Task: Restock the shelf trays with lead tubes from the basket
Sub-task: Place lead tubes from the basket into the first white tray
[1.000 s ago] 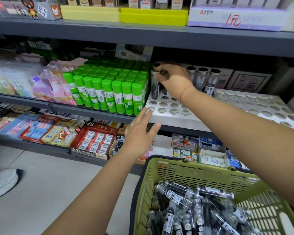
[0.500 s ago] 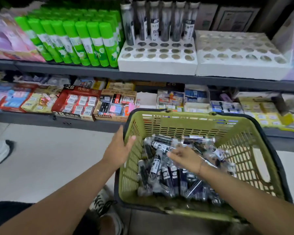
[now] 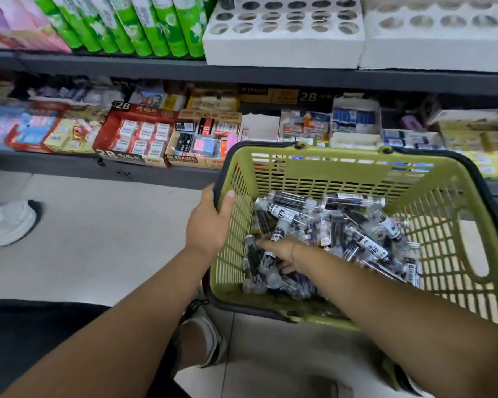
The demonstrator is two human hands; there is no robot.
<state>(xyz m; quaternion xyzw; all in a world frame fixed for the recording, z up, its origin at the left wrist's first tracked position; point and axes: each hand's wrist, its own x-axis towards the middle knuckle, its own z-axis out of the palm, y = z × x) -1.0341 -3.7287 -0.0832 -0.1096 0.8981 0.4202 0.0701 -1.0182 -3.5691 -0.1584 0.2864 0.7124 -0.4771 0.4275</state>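
Left hand (image 3: 210,225): gripped the left rim of the basket (image 3: 328,173), with the thumb hooked over the dark edge to the inside and the palm against the outer mesh.
Right hand (image 3: 282,251): reached down into the near-left corner of the basket and lay on the pile. One finger pointed toward the left wall. The other fingers were sunk among the tubes, so I could not tell whether they held one.
Lead tubes (image 3: 357,239): clear with dark labels, heaped crosswise over the basket floor, thickest toward the left and far walls.
Basket edges: the right wall and its handle slot stood bare above the pile. The far rim came up just before the lower shelf.
Left tray (image 3: 282,50): white, on the upper shelf above the basket, with rows of round holes facing up.
Right tray (image 3: 437,53): butted against the left tray's right side.
Glue sticks (image 3: 156,24): green, tight against the left tray's left edge.
Shelf edge (image 3: 270,74): a grey lip under both trays.
Eraser boxes (image 3: 133,136): lined the lower shelf front.
Floor (image 3: 98,239): pale tile, open to the left of the basket, with a grey sneaker (image 3: 6,222) at its far left border.
Shoe (image 3: 207,340): under the basket's near-left corner.
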